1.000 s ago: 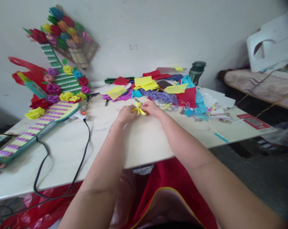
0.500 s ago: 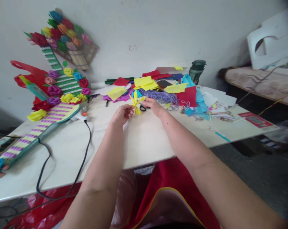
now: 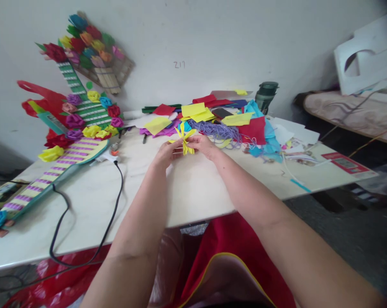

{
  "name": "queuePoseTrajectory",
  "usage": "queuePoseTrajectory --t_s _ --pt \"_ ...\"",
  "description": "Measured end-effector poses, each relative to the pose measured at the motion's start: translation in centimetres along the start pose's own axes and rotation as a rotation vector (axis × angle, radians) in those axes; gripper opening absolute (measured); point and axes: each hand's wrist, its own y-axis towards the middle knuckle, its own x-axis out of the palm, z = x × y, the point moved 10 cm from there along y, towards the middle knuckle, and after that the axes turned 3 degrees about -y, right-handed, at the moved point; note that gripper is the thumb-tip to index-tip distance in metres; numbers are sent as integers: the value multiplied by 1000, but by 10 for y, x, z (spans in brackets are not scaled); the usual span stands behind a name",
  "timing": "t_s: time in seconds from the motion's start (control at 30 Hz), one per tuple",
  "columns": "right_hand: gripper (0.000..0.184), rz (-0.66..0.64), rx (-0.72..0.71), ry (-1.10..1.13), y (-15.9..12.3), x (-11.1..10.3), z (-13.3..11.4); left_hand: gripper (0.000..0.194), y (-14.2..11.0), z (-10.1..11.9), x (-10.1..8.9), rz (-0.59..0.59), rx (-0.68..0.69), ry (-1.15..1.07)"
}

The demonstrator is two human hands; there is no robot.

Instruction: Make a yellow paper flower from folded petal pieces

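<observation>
A yellow paper flower point(image 3: 186, 139) with narrow, spread petals is held up between my two hands, just above the white table point(image 3: 199, 188). My left hand point(image 3: 168, 152) pinches it from the left side, fingers closed. From the right, the fingers of my right hand point(image 3: 204, 145) are closed on its petals. Behind the flower lie yellow paper sheets point(image 3: 193, 110) and a tangle of purple yarn point(image 3: 215, 129).
At the left stand a green striped board with paper roses point(image 3: 84, 105) and a black cable point(image 3: 118, 201). Red paper point(image 3: 255, 130), blue crepe paper point(image 3: 268, 137) and a dark bottle point(image 3: 265, 96) are at the back right. A paper bouquet point(image 3: 97, 47) hangs on the wall.
The flower has turned in my hands, and its petals now spread out more. My right hand has moved slightly lower and covers the black scissor handle seen before.
</observation>
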Motion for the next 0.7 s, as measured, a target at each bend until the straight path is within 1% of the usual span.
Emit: queuePoseTrajectory --t_s 0.07,0.1,0.17,0.23,0.37,0.5,0.6,0.7 --pt "22 22 -7 -3 0 -1 -1 35 -2 -2 10 -88 -10 -4" --pt "21 35 -10 -3 0 -3 -1 34 -3 -3 11 -99 -23 -5" --pt "19 49 -12 4 0 -5 0 30 -4 -6 9 -82 -49 -6" --pt "19 23 -18 13 1 -3 1 26 -3 -7 7 -68 -57 -12" --pt "22 -33 -36 27 1 2 0 19 -3 -7 8 -99 -63 -30" --pt "26 -17 -74 -1 3 0 -2 19 -5 -6 14 -140 -72 -65" --pt "28 -11 -95 -20 5 0 -2 20 -5 -6 14 -146 -67 -122" --pt "30 7 -131 -27 6 -1 -4 15 -4 -6 12 -142 -57 -181"
